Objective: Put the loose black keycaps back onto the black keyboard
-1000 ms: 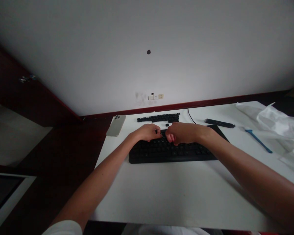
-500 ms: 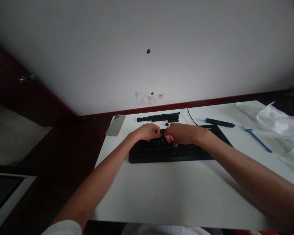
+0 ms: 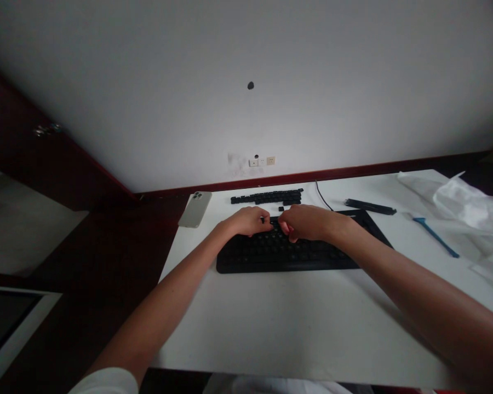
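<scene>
Since the earlier frame, the right hand [image 3: 312, 221] has moved a very little to the right, so the gap between the two hands is slightly wider; the left hand [image 3: 248, 220] has stayed almost in the same place.

Both hands are above one black keyboard [image 3: 254, 257], which lies on the white table [image 3: 283, 317], and their fingertips are at its far edge, near the middle. The left fingers are bent, with the thumb and the first finger nearly together. The right fingers are curled inward, and the hand covers many keys. Whether either hand has hold of something cannot be told, because the fingertips are small and partly hidden.

Behind the keyboard lies one group of loose black keycaps [image 3: 269, 196], too small to count exactly; one single cap [image 3: 281, 208] lies apart, just in front of them. One cable [image 3: 322, 197] runs to the far edge of the table.

One phone [image 3: 195, 209] lies at the left, its lenses upward. At the right there are three things: one black strip [image 3: 370, 206], one blue tool [image 3: 436, 237] and one crumpled white sheet [image 3: 468, 205]. On the wall [image 3: 332, 82] are three plates [image 3: 262, 162].
</scene>
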A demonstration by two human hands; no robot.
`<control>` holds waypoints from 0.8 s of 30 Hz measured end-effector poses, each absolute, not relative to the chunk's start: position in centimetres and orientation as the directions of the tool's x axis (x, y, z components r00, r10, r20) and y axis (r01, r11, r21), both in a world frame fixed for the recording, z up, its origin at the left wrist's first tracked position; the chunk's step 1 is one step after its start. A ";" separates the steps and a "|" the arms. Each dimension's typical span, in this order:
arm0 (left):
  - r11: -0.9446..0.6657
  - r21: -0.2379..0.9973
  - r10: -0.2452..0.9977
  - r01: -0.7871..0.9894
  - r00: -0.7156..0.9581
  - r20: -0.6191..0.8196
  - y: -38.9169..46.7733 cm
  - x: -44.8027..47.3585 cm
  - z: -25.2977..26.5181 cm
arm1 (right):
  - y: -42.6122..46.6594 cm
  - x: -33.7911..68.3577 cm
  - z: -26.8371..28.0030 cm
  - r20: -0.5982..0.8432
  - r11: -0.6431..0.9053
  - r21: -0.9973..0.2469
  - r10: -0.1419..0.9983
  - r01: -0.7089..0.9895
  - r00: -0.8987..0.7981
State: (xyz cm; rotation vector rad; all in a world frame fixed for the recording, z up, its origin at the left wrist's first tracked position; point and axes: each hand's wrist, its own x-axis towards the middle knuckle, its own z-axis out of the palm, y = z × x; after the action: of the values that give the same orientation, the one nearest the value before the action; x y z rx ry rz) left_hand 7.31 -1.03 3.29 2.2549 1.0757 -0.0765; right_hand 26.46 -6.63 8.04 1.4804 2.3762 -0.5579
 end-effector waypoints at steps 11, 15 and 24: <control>-0.508 0.456 0.693 0.731 0.661 -0.287 -1.0 7.6 3.2 | -6.9 24.8 7.6 -0.417 0.398 -0.061 0.823 0.915 -0.386; -0.502 0.472 0.692 0.725 0.664 -0.284 -1.0 7.5 3.2 | -5.6 26.0 7.0 -0.480 0.369 -0.135 0.787 0.919 -0.387; -0.506 0.489 0.671 0.711 0.681 -0.294 -1.0 7.4 3.4 | -5.1 28.0 7.0 -0.439 0.357 -0.237 0.790 0.903 -0.428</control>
State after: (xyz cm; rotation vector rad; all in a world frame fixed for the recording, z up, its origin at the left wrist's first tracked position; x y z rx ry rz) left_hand 7.40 -0.99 3.42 2.3052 1.0587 -0.0886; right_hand 27.99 -5.14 7.01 1.5149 2.3716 -0.6580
